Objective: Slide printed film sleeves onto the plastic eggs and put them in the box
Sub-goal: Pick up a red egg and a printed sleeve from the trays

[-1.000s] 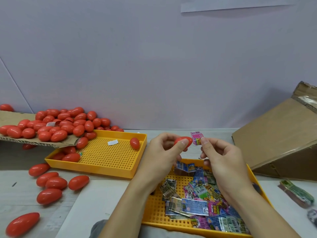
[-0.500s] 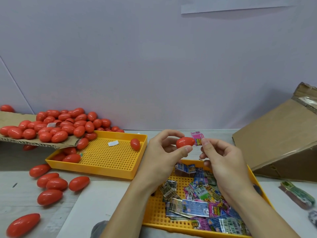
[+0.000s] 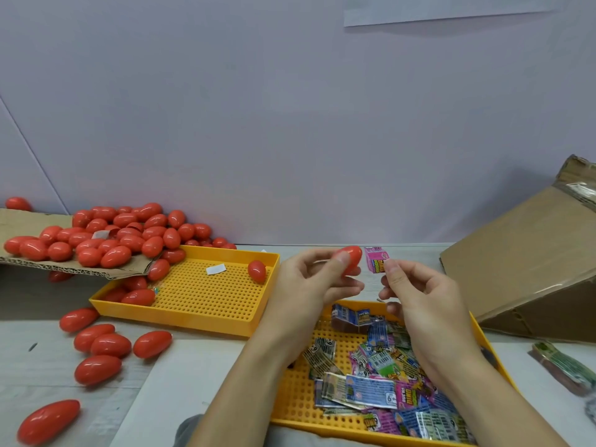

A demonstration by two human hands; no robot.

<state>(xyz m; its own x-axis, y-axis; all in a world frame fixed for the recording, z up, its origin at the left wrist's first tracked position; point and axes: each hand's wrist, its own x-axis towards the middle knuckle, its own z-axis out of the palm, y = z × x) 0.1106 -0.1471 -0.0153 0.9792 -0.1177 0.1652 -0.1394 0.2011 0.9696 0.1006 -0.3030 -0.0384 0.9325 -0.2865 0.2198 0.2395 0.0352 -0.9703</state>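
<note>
Head view: my left hand (image 3: 309, 285) pinches a glossy red plastic egg (image 3: 350, 258) between thumb and fingertips, lifted above the table. My right hand (image 3: 416, 295) pinches a small pink printed film sleeve (image 3: 375, 260) at its lower edge, just right of the egg; I can't tell if they touch. Below both hands, a yellow perforated plastic tray (image 3: 296, 391) holds a heap of flat printed sleeves (image 3: 380, 379). Brown cardboard box (image 3: 529, 269) sits at right. Second yellow perforated tray (image 3: 206, 298) at left, pile of loose red eggs (image 3: 122, 237) spilling off a cardboard sheet (image 3: 19, 221).

Both hands' (image 3: 309, 285) (image 3: 419, 295) grips raised, pinching.
</note>
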